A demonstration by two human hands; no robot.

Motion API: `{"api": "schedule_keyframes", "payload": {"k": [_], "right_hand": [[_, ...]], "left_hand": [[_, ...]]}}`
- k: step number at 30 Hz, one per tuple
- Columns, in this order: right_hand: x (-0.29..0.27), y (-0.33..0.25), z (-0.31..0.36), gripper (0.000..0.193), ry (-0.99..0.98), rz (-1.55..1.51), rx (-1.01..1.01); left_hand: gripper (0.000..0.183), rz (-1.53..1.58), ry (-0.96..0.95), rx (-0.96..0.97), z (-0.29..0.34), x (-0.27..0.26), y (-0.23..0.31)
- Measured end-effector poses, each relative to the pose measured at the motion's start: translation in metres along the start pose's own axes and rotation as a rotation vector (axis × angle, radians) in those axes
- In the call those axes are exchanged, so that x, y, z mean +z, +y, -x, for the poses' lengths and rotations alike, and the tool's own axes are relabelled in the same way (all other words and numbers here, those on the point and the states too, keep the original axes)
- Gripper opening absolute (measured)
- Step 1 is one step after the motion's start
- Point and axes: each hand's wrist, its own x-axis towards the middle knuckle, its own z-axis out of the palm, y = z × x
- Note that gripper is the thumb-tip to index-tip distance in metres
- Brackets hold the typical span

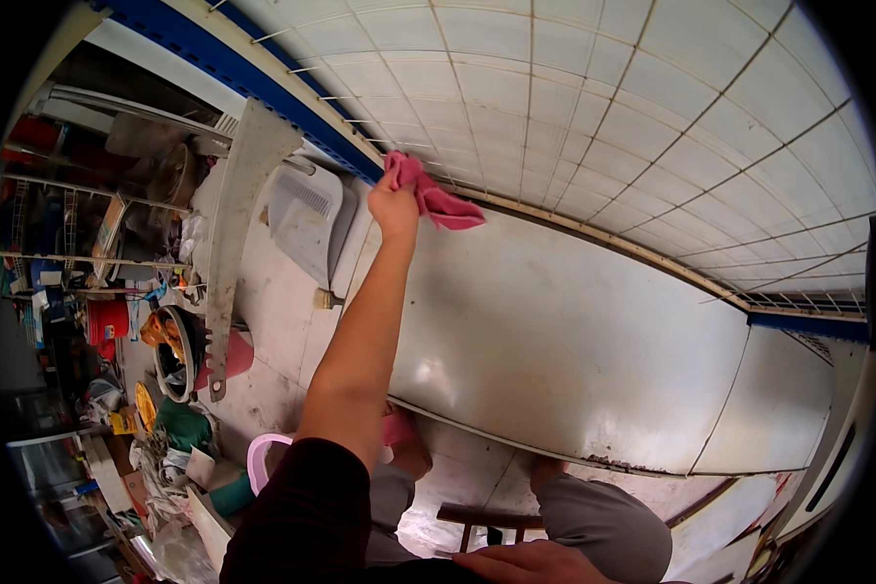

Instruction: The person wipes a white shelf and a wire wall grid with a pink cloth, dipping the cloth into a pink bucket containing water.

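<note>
Pink cloth (445,207) (rumpled) in left hand (393,207) beside wire grid (529,97)

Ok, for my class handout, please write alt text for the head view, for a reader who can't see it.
A person's left hand grips a pink cloth by the far-left corner of a pale, smudged shelf, beside a wire grid. The right hand is partly visible at the lower edge; a grey dustpan shows at left.
</note>
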Motion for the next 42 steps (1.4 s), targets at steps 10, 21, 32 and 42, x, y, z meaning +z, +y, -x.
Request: {"api": "schedule_keyframes", "payload": {"k": [10, 21, 32, 42], "right_hand": [[-0.003, 0.002, -0.004, 0.044, 0.062, 0.035, 0.026], [-0.010, -0.001, -0.005, 0.039, 0.018, 0.070, -0.002], [-0.005, -0.001, -0.006, 0.038, -0.001, 0.058, 0.000], [-0.002, 0.001, -0.007, 0.037, 0.045, 0.040, 0.001]], "left_hand": [[0.037, -0.109, -0.004, 0.243, 0.014, -0.008, 0.020], [0.027, -0.241, -0.055, 0.291, 0.019, -0.015, 0.011], [0.039, -0.199, 0.031, 0.267, 0.021, 0.025, 0.019], [0.035, -0.387, -0.055, 0.119, -0.017, -0.033, -0.034]]}}
